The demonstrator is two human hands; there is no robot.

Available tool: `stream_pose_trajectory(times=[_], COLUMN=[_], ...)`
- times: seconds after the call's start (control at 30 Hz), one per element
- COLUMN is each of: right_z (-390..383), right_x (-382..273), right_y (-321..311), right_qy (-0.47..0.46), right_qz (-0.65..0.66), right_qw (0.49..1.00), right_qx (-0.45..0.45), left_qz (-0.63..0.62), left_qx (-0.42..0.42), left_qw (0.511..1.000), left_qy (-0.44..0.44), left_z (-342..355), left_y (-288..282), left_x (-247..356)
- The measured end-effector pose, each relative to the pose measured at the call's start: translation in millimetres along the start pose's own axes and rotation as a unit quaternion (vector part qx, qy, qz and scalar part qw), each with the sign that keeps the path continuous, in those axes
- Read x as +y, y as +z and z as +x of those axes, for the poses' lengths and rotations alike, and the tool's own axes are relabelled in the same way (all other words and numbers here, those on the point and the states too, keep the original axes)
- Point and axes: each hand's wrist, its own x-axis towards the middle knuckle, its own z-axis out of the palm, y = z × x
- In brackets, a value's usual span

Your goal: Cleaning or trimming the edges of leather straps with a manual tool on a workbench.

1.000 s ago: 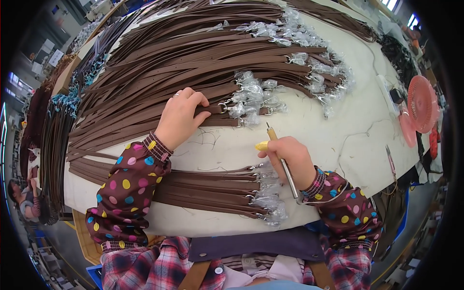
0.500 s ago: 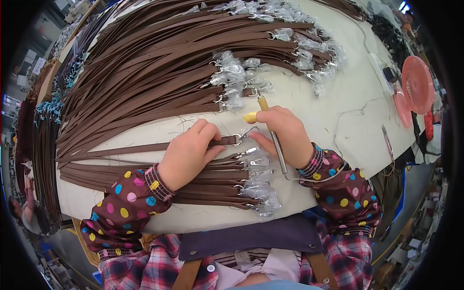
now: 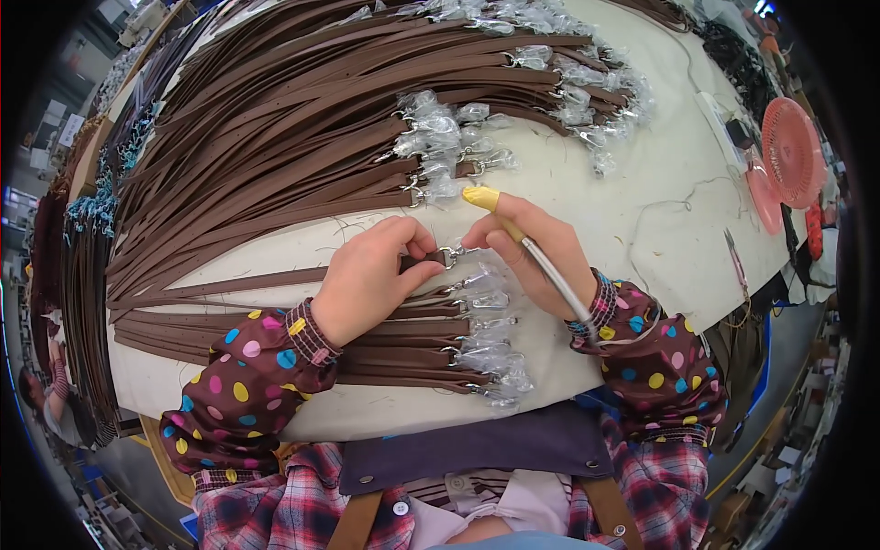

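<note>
My left hand (image 3: pixel 368 277) is closed on a brown strap (image 3: pixel 275 280), pinching it close to its metal-ringed end. Just beyond those fingers sits a silver ring with a clasp (image 3: pixel 451 258). My right hand (image 3: pixel 547 252) meets the clasp with its fingertips, which partly hide it. That hand also grips a pen-shaped tool (image 3: pixel 561 280) with a silver shaft and a cord at its lower end; the tool's upper end is hidden behind the fingers. A yellow cover (image 3: pixel 480 196) wraps one right fingertip. Below lies a row of similar straps (image 3: pixel 412 354) with plastic-wrapped clasps (image 3: pixel 493 339).
A large heap of brown straps (image 3: pixel 302 119) with plastic-wrapped clasps (image 3: pixel 431 124) spreads across the far left. At right are a pink round basket (image 3: pixel 791 151), a white power strip (image 3: pixel 721 131), a thin cord (image 3: pixel 655 213) and a slim pointed tool (image 3: pixel 736 261).
My left hand has shifted slightly right along the strap. My right hand has turned, tilting the pen-shaped tool, and its fingertips have closed in on the clasp.
</note>
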Motion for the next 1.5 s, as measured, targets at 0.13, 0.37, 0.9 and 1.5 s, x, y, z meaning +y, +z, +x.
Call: stream_pose_trajectory(times=[0.13,0.37,0.9,1.5], right_z=[6.9,14.1,12.7,13.9], right_x=[-7.7,-8.9,-1.3,-3.8], right_y=[-5.2,15.7,27.6,27.6], right_qy=[-0.018,0.089,0.065,0.059], right_qz=[0.026,0.118,0.047,0.027], right_qw=[0.996,0.988,0.996,0.997], right_qx=[-0.082,-0.037,-0.038,-0.046], left_qz=[-0.023,-0.099,-0.250,-0.256], left_qx=[0.003,-0.026,-0.042,-0.043], left_qw=[1.000,0.993,0.962,0.961], left_qy=[-0.014,-0.060,-0.099,-0.096], left_z=[-1.8,-1.8,-0.4,-0.1], left_y=[0.3,-7.3,-8.2,-8.2], left_x=[-0.8,-8.9,-20.8,-20.6])
